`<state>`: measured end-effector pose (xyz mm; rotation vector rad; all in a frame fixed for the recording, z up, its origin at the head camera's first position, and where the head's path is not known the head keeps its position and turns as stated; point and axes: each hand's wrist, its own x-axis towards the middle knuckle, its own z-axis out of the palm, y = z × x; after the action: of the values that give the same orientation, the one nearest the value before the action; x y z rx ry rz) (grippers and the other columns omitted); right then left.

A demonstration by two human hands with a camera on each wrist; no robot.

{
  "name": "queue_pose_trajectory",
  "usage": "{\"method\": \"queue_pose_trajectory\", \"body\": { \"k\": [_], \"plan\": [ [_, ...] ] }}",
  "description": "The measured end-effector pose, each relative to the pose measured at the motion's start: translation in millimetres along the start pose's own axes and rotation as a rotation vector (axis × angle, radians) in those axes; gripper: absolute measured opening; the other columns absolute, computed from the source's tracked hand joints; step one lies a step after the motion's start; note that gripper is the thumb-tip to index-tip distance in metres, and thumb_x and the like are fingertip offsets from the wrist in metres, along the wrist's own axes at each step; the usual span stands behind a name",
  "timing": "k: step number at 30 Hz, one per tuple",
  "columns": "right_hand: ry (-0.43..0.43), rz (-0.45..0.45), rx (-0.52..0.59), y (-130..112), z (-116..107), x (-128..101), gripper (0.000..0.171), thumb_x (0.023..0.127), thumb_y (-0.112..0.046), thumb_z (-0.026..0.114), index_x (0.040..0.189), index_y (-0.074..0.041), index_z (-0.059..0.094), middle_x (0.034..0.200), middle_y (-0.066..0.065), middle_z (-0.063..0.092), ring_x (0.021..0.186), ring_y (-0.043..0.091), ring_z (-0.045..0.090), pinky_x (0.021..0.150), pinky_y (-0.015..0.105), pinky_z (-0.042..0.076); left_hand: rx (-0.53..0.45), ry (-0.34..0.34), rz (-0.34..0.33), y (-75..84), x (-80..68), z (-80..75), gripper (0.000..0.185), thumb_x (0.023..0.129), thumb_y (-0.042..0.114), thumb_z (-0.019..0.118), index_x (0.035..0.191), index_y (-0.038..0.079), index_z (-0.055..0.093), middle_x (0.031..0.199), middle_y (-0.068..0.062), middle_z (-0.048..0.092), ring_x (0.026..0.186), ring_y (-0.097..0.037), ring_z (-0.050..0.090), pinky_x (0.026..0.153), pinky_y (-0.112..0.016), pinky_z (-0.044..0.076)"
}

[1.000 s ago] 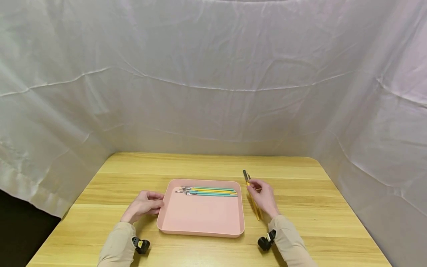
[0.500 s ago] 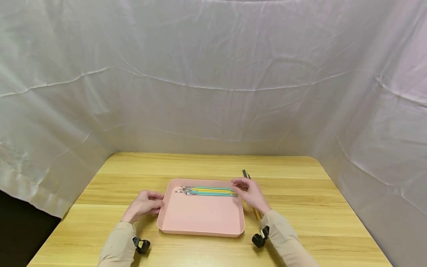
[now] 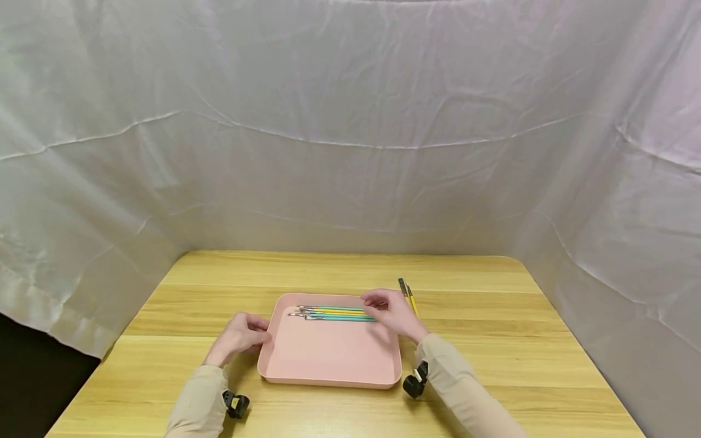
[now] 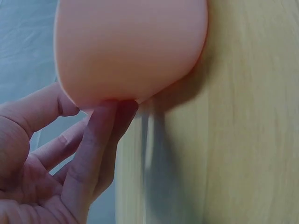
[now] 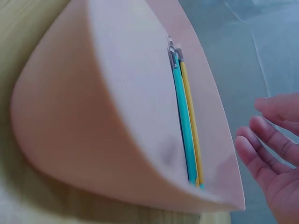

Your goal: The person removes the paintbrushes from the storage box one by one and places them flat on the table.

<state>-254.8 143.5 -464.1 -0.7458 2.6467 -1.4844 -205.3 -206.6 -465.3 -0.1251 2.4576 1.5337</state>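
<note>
The right hand (image 3: 395,313) has left the pencils on the table (image 3: 408,294) (holding nothing, fingers loose) and now hovers over the pencils (image 3: 336,314) lying in the pink tray (image 3: 328,356); the left hand (image 3: 241,336) touches the tray's rim, fingers straight.

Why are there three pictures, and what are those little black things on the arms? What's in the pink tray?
They are three cameras filming the same moment. The big picture comes from a camera on the person's head, looking down at a wooden table. The little black things are cameras strapped to each wrist; they took the two close-up pictures.

On the table sits a pink tray with green and yellow paintbrushes lying side by side along its far edge. A few more brushes lie on the table just right of the tray.

The left hand touches the tray's left edge with its fingertips. The right hand reaches over the brushes in the tray, fingers relaxed, with no grip on anything.
</note>
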Motion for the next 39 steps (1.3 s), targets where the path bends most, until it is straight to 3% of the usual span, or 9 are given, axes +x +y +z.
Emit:
{"method": "queue_pose_trajectory", "body": {
  "k": [10, 20, 29, 39],
  "plan": [
    [-0.173, 0.038, -0.017, -0.1, 11.7, 17.2, 0.028, 0.087, 0.003, 0.070, 0.115, 0.007, 0.069, 0.103, 0.021, 0.073, 0.089, 0.017, 0.066, 0.079, 0.017, 0.055, -0.091, -0.066, -0.005, -5.5, 0.5, -3.4, 0.031, 0.083, -0.003, 0.069, 0.110, -0.019, 0.065, 0.090, -0.013, 0.073, 0.077, -0.016, 0.070, 0.070, -0.031, 0.064],
    [-0.236, 0.092, -0.002, -0.7, 15.8, 22.1, 0.026, 0.084, 0.005, 0.073, 0.110, 0.007, 0.070, 0.104, 0.022, 0.074, 0.090, 0.021, 0.069, 0.078, 0.017, 0.055, -0.096, -0.065, -0.011, -7.9, 2.5, -4.0, 0.034, 0.084, -0.002, 0.070, 0.112, -0.019, 0.064, 0.091, -0.010, 0.072, 0.074, -0.013, 0.068, 0.066, -0.028, 0.063],
    [-0.276, 0.078, 0.029, -9.5, 13.6, 31.5, 0.027, 0.085, 0.007, 0.071, 0.112, 0.010, 0.069, 0.107, 0.026, 0.072, 0.090, 0.020, 0.069, 0.081, 0.022, 0.057, -0.106, -0.058, -0.006, -7.0, 1.7, -4.2, 0.032, 0.083, -0.003, 0.070, 0.110, -0.019, 0.064, 0.086, -0.008, 0.071, 0.072, -0.012, 0.067, 0.064, -0.026, 0.062],
    [-0.276, 0.151, -0.059, -4.4, 24.6, 37.7, 0.023, 0.083, 0.008, 0.071, 0.105, 0.003, 0.072, 0.099, 0.015, 0.075, 0.084, 0.012, 0.066, 0.078, 0.023, 0.057, -0.118, -0.071, 0.013, -8.3, 1.6, -4.0, 0.031, 0.084, -0.002, 0.070, 0.109, -0.019, 0.064, 0.084, -0.005, 0.070, 0.073, -0.012, 0.067, 0.064, -0.025, 0.061]
  ]
}}
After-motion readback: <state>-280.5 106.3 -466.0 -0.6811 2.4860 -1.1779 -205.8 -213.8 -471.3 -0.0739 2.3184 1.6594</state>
